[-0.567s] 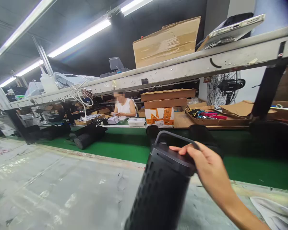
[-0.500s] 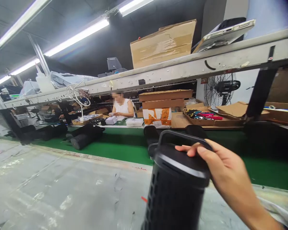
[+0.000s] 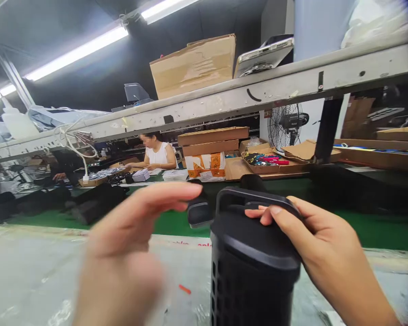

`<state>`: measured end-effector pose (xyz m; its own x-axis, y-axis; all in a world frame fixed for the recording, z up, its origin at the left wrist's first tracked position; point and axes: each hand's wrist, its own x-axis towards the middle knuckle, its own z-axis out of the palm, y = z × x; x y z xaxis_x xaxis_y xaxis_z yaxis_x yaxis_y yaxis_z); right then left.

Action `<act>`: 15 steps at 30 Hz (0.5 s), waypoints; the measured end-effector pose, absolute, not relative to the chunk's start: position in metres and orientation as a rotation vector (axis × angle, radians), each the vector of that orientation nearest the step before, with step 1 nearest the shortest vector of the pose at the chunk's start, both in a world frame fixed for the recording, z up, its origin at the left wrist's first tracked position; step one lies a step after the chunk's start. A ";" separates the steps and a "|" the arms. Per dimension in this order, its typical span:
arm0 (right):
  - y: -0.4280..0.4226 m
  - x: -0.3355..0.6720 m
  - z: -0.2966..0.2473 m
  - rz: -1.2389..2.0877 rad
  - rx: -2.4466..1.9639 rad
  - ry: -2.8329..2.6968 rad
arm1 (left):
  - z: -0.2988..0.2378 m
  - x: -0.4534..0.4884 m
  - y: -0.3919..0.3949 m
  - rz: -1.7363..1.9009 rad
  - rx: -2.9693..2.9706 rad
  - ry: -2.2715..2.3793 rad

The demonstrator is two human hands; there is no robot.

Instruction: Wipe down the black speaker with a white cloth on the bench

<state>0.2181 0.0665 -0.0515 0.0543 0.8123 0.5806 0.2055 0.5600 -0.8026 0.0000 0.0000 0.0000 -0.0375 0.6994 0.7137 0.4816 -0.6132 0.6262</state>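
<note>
A black cylindrical device with a perforated side and a carry handle on top, perhaps a fan heater (image 3: 251,267), stands upright in front of me; its lower end is cut off by the frame. My right hand (image 3: 313,231) is closed around the right part of its handle, fingers passing under the bar. To the left of the device, my left hand (image 3: 129,244) is raised and blurred by motion. Its fingers stretch forward with the thumb apart, and it holds nothing and does not touch the device.
Behind the worktable (image 3: 47,267) runs a green conveyor belt (image 3: 170,225) with several black devices. A shelf beam (image 3: 204,102) crosses above, bearing a cardboard box (image 3: 193,65) and a phone (image 3: 265,56). A person (image 3: 158,156) sits beyond the belt. A small red strip (image 3: 184,289) lies on the table.
My left hand has come into view from the lower left. The view has turned to the right. My right hand keeps its hold on the device's handle.
</note>
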 end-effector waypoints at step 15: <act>0.087 0.248 -0.062 0.776 -0.946 -1.771 | -0.035 0.016 0.108 1.015 2.001 0.885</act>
